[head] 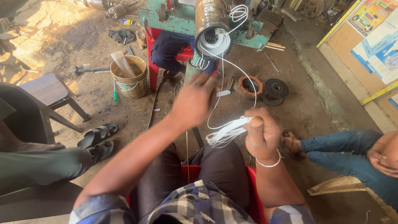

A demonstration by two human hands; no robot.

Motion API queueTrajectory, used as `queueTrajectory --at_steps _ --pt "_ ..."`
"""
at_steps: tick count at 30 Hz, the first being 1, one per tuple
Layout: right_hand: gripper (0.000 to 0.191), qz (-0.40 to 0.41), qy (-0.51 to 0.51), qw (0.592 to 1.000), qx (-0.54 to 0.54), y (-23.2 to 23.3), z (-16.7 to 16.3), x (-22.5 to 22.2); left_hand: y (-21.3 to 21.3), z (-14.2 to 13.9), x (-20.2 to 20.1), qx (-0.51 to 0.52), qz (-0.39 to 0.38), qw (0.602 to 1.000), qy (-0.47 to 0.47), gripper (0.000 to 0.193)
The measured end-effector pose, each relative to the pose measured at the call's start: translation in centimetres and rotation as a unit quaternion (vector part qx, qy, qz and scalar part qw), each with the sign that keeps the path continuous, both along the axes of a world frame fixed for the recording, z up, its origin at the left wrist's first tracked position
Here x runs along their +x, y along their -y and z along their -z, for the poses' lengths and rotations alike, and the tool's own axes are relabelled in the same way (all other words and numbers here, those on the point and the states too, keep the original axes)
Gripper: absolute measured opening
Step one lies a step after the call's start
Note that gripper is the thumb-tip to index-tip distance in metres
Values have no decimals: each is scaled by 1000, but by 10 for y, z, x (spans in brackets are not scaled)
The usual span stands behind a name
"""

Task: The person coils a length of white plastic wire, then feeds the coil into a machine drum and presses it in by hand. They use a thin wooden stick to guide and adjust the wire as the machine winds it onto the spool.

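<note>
Both hands are raised before the dark motor cylinder [211, 25]. A bundle of white wire [226, 132] is gripped in the closed right hand [262, 135], its strands running up into the cylinder's open end. Just below the cylinder, the left hand [191, 101] is blurred; whether anything is held in it cannot be told. Left of the cylinder a yellow bucket [130, 79] is set on the dirt floor [298, 112]; to its right, a black spool [275, 88].

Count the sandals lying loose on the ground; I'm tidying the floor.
2: a black sandal beside the stool leg, and another black sandal just below it. More may be hidden.
</note>
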State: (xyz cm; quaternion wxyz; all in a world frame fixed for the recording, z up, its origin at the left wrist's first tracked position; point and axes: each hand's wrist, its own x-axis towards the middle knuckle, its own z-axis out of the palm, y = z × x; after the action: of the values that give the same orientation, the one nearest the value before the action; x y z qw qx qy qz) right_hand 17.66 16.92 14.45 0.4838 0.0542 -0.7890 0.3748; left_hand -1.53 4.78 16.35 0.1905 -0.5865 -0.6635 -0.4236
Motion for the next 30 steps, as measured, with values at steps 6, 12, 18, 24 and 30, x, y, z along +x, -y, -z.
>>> queueTrajectory --at_steps 6,12,18,24,30 --pt "35 18 26 994 107 18 -18 1 -76 -15 -50 -246 -178 912 -277 32" --pt "35 2 16 993 119 22 -23 0 -153 -34 -70 -242 -289 865 -331 33" --pt "33 -32 19 992 120 23 -18 0 -173 -34 -96 -319 -204 868 -323 24" --pt "29 -64 24 992 106 27 -13 -5 -178 -30 -105 -282 -244 876 -307 21" --pt "28 -65 14 993 100 27 -9 -3 -180 -30 -103 -323 -289 844 -315 18"
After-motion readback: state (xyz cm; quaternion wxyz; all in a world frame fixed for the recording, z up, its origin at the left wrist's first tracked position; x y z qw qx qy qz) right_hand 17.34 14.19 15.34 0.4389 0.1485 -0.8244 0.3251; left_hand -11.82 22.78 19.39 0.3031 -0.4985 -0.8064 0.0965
